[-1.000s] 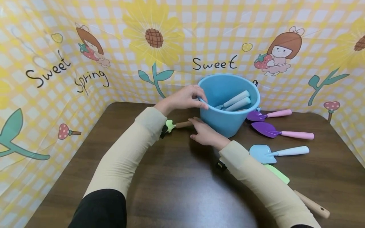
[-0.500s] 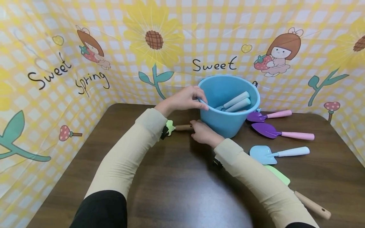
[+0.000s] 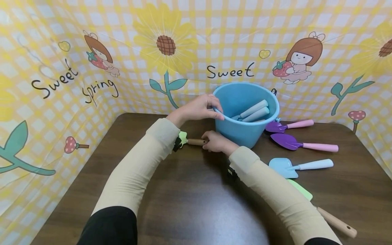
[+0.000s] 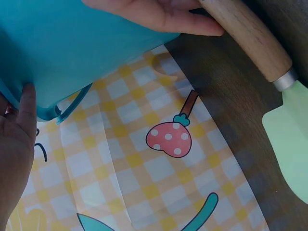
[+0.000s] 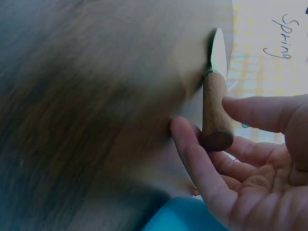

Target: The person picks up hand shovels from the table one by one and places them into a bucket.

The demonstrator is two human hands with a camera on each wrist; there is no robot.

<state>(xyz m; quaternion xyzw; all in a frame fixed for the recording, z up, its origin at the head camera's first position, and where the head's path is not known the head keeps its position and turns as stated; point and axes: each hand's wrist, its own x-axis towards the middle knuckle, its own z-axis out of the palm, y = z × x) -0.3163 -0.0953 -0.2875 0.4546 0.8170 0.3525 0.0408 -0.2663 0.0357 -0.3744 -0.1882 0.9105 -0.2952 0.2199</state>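
My left hand (image 3: 200, 108) grips the left rim of a light blue bucket (image 3: 237, 134), with the fingers inside and the thumb outside. Just below it, my right hand (image 3: 218, 142) holds the end of a green trowel's wooden handle (image 3: 196, 142) between thumb and fingers, as the right wrist view also shows. The trowel's pale green blade (image 4: 293, 139) points left and is partly hidden behind my left wrist in the head view. Inside the bucket lean two tools with pale blue handles (image 3: 255, 112); their heads are mostly out of sight.
Right of the bucket lie two purple trowels (image 3: 285, 141) with pink handles and a light blue shovel (image 3: 283, 167). Nearer is another green tool (image 3: 337, 223) with a wooden handle, partly covered by my right sleeve. A printed cloth (image 3: 183, 68) hangs behind the table.
My right hand has curled around the handle's end and drawn it slightly toward me. My left hand stays on the bucket's rim.
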